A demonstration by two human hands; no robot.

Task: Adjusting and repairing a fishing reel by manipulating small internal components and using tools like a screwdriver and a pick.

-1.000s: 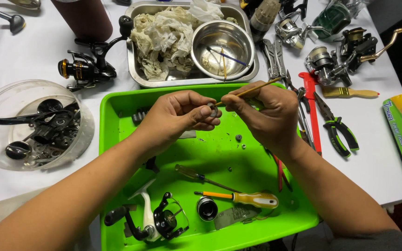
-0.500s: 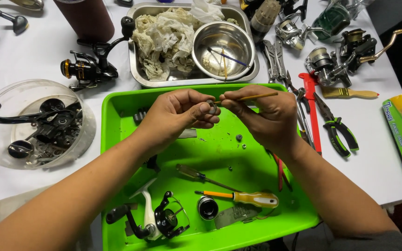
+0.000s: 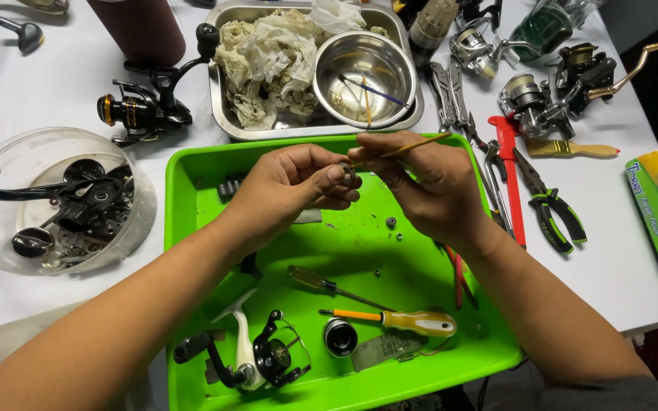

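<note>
Nearest the camera, a stripped white and black fishing reel (image 3: 249,358) and a yellow-handled screwdriver (image 3: 397,321) lie in the green tray (image 3: 192,198). Above the tray's middle the left hand (image 3: 291,190) pinches a small dark ring (image 3: 346,171) between thumb and fingertips. The right hand (image 3: 424,186) is closed around a thin wooden brush (image 3: 413,145), whose long axis runs nearly level, handle rising to the right, tip pointing left at the ring. Beyond sits a steel bowl (image 3: 359,68) in a metal pan.

Both hands raised, fingertips pinched together: left hand (image 3: 291,190), right hand (image 3: 424,186).
</note>
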